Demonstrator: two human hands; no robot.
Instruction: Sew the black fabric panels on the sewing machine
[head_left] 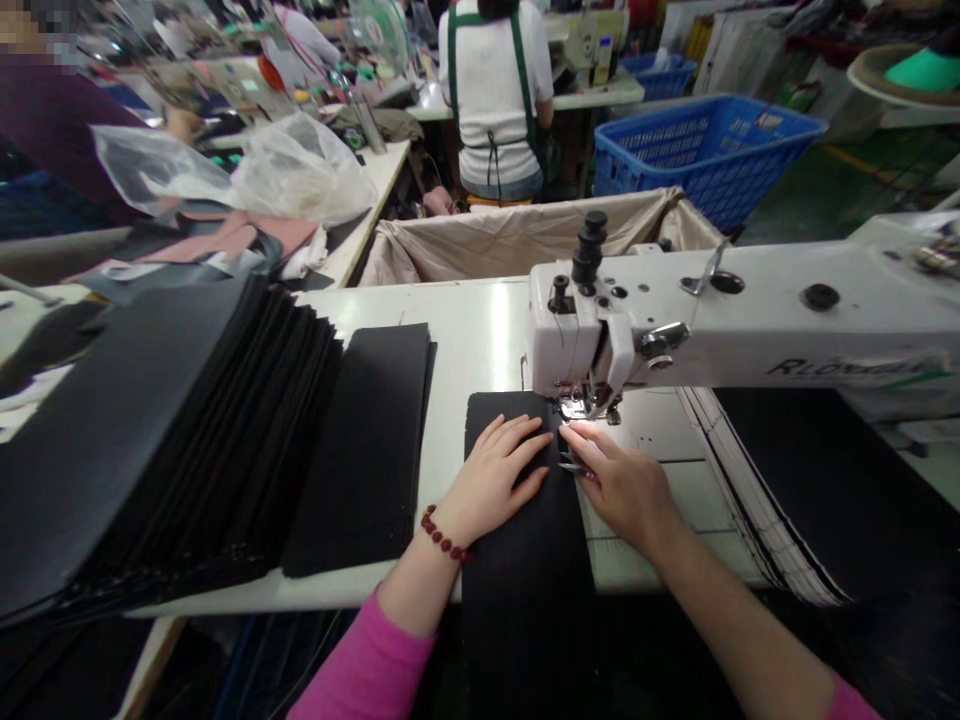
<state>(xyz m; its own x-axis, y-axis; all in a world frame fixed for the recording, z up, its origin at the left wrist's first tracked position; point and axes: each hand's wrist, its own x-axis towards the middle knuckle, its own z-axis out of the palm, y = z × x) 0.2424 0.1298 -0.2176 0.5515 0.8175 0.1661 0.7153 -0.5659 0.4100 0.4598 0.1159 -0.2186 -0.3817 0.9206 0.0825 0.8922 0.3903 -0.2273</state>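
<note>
Sheeting, matte black and straight-edged, lay with its right edge by the presser foot of a smooth white sewing machine. The left hand rested flat on it, fingers spread; the right hand, fingers drawn together, held a small metal tool. Behind stood a wrinkled beige cloth bin, contents hidden, and a latticed blue plastic basket. Leftward slumped a crinkled, translucent bag.

metal tool: partly hidden by right fingers | sewing machine: cut off right
</note>
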